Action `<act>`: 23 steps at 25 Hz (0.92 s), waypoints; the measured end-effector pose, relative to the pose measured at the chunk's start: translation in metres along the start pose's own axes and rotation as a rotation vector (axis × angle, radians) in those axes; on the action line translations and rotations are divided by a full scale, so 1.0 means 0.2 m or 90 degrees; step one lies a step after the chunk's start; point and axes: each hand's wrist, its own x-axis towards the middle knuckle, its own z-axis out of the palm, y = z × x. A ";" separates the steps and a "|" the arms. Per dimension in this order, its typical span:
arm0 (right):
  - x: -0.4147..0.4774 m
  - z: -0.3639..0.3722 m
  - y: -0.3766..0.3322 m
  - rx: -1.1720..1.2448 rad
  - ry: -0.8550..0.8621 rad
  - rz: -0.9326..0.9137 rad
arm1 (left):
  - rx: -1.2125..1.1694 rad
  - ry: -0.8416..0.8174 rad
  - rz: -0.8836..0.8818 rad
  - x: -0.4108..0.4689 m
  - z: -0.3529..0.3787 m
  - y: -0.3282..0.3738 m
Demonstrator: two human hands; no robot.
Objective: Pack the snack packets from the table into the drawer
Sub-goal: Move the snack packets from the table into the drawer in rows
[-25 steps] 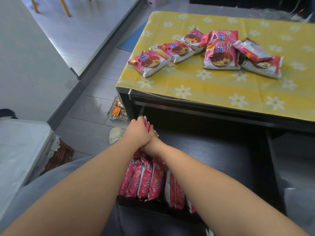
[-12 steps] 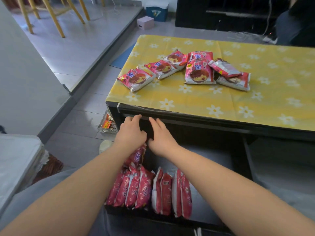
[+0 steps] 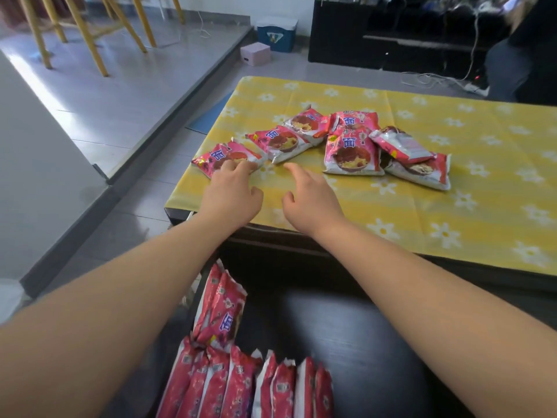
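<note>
left hand [image 3: 230, 197]: lying palm-down over the near-left part of the table, fingers spread and loose, fingertips touching the near edge of the leftmost pink-and-white foil snack packet [image 3: 226, 156]; not gripping it.
right hand [image 3: 310, 198]: hovering palm-down just right of the left hand, fingers uncurled, holding nothing; index finger pointing toward the second pink-and-white packet [image 3: 280, 142], whether touching I cannot tell.
table packets: six showing, lying flat in a loose row on the yellow daisy-print tablecloth [image 3: 452, 182]; the right ones [image 3: 351, 152] are overlapping.
black drawer [image 3: 361, 342]: standing pulled out below the table edge, right part bare.
packed packets [image 3: 241, 387]: standing on edge in a row at the drawer's near-left; a pair more [image 3: 221, 309] leaning behind them along the left wall.
floor: grey tiles, pink box [image 3: 255, 54] and blue-and-white box [image 3: 277, 34] sitting beyond the table.
</note>
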 end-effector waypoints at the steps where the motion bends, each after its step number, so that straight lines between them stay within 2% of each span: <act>1: 0.09 0.01 0.03 -0.012 -0.011 0.010 | 0.013 0.003 -0.004 0.08 0.00 -0.01; 6: 0.47 0.14 0.13 -0.094 -0.044 0.020 | 0.107 0.023 -0.035 0.39 0.02 -0.15; 11: 0.72 0.24 0.14 -0.148 -0.091 0.003 | 0.192 -0.052 -0.077 0.58 0.02 -0.23; 15: 0.77 0.26 0.10 -0.267 -0.036 0.026 | 0.242 -0.090 -0.146 0.61 -0.01 -0.25; 17: 0.74 0.24 0.09 -0.253 -0.011 0.027 | 0.254 -0.079 -0.205 0.58 -0.05 -0.24; 19: 0.68 0.20 0.09 -0.212 -0.007 0.027 | 0.208 -0.102 -0.222 0.54 -0.09 -0.23; 23: 0.48 0.13 0.08 -0.086 -0.031 0.078 | -0.068 -0.124 -0.285 0.37 -0.11 -0.21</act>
